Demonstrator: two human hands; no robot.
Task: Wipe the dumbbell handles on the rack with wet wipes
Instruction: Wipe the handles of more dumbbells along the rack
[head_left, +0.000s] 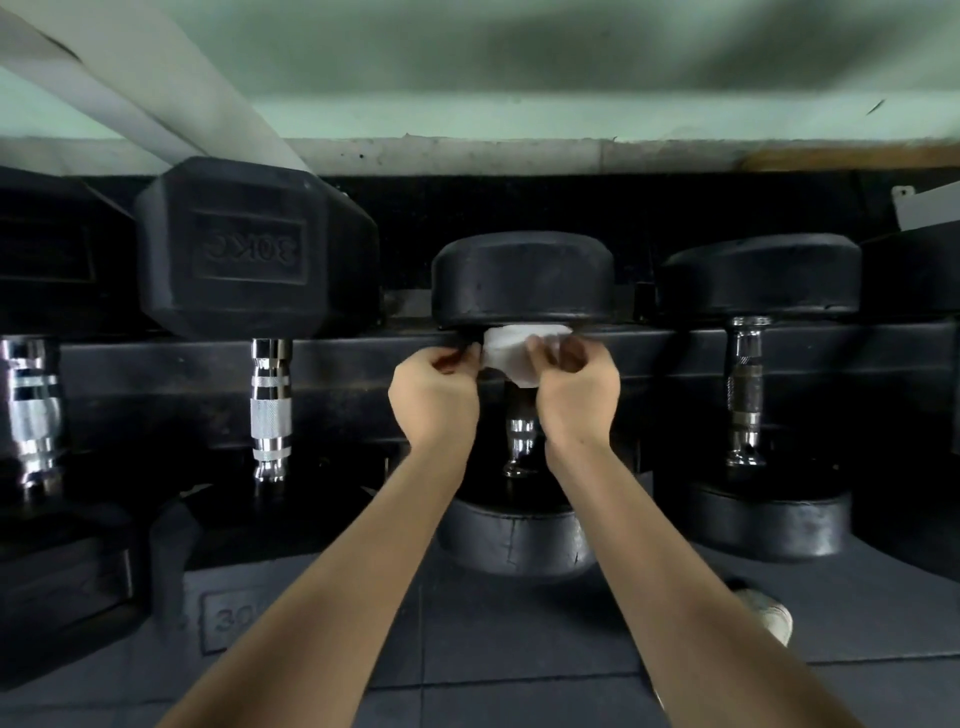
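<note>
Holding a crumpled white wet wipe (511, 356) between them, the left hand (434, 395) and the right hand (576, 395) reach forward side by side. Each pinches one end of the wipe with curled fingers, so both are clamped on it. The wipe lies just at the fingertips, against the far end of a shiny chrome dumbbell handle (521, 436) and directly under the far round black rubber head (522, 280). Whether the wipe goes fully around the handle cannot be told.

The handle's long axis runs straight away from the person. It starts at the wipe, passes back between the two wrists, and ends at the near round black rubber head (514, 540) below the forearms. Both hands are equally close to it, one on each side. In my judgement the wiping stroke must travel along that axis, back toward the body, because the uncovered chrome lies nearer than the hands.

A black metal rack rail (337, 364) crosses from side to side beyond the hands. Well to the left of the left hand rests a black hexagonal dumbbell (254, 249). Raised lettering on its far head reads "30KG", seen upside down, and its near end shows a partial "30". Well to the right of the right hand sits another round-headed dumbbell with a duller, darker handle (745, 389). No brand name is legible.
</note>
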